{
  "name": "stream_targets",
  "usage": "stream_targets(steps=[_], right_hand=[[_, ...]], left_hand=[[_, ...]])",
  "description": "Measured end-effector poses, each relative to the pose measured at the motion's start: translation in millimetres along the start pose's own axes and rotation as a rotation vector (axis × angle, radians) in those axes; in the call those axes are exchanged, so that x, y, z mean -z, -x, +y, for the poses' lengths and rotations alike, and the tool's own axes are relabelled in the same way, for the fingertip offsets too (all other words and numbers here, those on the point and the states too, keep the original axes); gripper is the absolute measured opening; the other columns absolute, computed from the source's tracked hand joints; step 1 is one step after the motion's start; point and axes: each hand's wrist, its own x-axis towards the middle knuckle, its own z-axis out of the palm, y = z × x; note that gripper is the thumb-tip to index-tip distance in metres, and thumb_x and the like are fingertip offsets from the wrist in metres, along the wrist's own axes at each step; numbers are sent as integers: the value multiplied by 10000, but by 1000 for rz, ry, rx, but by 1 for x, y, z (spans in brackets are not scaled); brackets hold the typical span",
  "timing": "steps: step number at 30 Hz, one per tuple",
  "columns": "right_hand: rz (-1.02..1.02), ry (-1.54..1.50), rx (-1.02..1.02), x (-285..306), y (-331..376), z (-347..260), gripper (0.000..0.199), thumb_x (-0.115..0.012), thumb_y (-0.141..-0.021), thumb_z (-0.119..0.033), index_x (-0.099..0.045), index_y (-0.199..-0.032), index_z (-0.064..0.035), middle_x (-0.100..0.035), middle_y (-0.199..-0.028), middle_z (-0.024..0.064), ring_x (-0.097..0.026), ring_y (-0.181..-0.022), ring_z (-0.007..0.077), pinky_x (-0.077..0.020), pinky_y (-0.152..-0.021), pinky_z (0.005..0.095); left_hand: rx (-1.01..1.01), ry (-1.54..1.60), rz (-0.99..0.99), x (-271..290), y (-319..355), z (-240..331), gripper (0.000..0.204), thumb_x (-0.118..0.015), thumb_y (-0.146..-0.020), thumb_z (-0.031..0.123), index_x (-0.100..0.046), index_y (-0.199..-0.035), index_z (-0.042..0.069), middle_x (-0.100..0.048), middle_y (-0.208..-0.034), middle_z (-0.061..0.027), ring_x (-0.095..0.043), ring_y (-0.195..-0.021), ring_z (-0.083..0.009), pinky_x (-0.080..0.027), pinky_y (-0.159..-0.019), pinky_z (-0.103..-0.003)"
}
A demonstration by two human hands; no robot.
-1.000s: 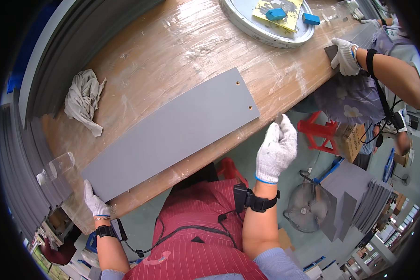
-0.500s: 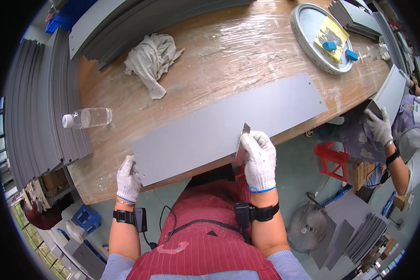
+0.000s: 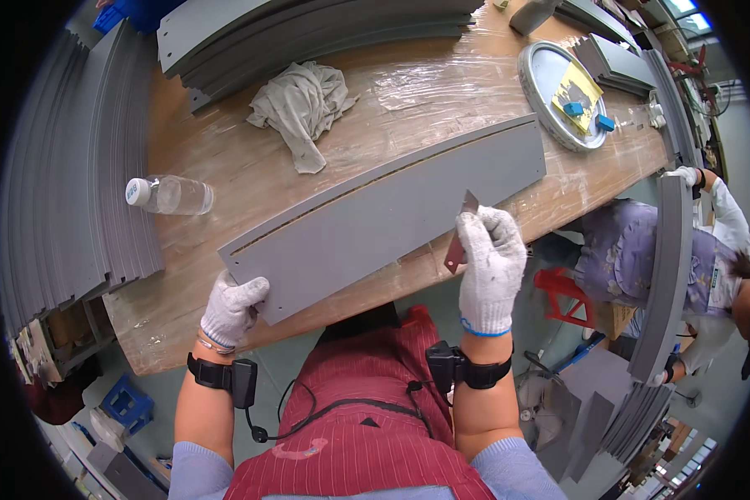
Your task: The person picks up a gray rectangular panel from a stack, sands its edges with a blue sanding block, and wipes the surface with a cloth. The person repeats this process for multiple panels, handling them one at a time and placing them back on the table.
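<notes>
A long grey panel [image 3: 392,212] slants across the front of the table, with a narrow brown groove along its far edge and small holes at its ends. My left hand [image 3: 232,308], in a white knitted glove, grips the panel's near left corner, thumb on the upper face. Above the near edge, toward the panel's right half, my gloved right hand [image 3: 490,267] pinches a small flat scraper [image 3: 456,252]. A metal point of the scraper sticks up past the fingers, and its reddish lower part hangs below them.
A crumpled cloth [image 3: 302,108] and a clear bottle [image 3: 175,195] lie beyond the panel. Panel stacks [image 3: 100,158] stand at left and back. A round lid [image 3: 532,92] at right carries yellow sandpaper and blue blocks. On the right, a co-worker holds a long panel [image 3: 665,267].
The panel has been turned over: its plain face showed before, a grooved face shows now. My left thumb has come over its corner. My right hand has moved slightly right and up with the scraper.
</notes>
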Motion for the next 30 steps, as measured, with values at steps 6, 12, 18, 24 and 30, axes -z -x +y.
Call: stream_targets(steps=[6, 12, 18, 24, 30], right_hand=[[-399, 795, 698, -109, 35, 71, 253, -696, -795, -96, -671, -1046, -118, -615, -833, 70, -649, -742, 263, -545, -620, 381], [-312, 1124, 778, -94, -21, 107, 275, -636, -811, -158, -643, -1085, -132, -567, -761, 60, -632, -680, 250, -529, -574, 390], [630, 1178, 512, 115, -184, 88, 185, -628, -919, -136, -705, -1043, -22, -719, -1007, 187, -696, -919, 353, -554, -839, 401], [198, 1033, 790, 37, -151, 70, 253, -678, -860, -98, -710, -1110, -114, -663, -851, 96, -675, -739, 296, -559, -666, 388], [415, 1152, 641, 62, -186, 82, 233, -649, -893, -147, -708, -1118, -145, -651, -859, 89, -672, -728, 297, -549, -639, 398]], left_hand=[[107, 228, -30, 25, -9, -6, 509, -683, -852, 45, -537, -1327, -61, -670, -1190, -161, -689, -1063, -281, -571, -958, -420], [-48, 64, 409, -1, -20, -13, 348, -653, -970, 194, -605, -1237, -24, -692, -1086, -92, -677, -942, -186, -572, -868, -357], [-55, -84, 733, -21, -33, -20, 405, -645, -997, 353, -653, -1188, -5, -688, -1079, -57, -633, -925, -145, -529, -828, -296], [-60, -182, 827, -19, -38, -26, 440, -619, -1013, 357, -639, -1234, -23, -677, -1142, -59, -622, -988, -149, -513, -877, -296], [-61, -238, 846, -12, -32, -28, 468, -609, -1017, 366, -627, -1264, -31, -665, -1175, -60, -612, -1018, -149, -504, -894, -299]])
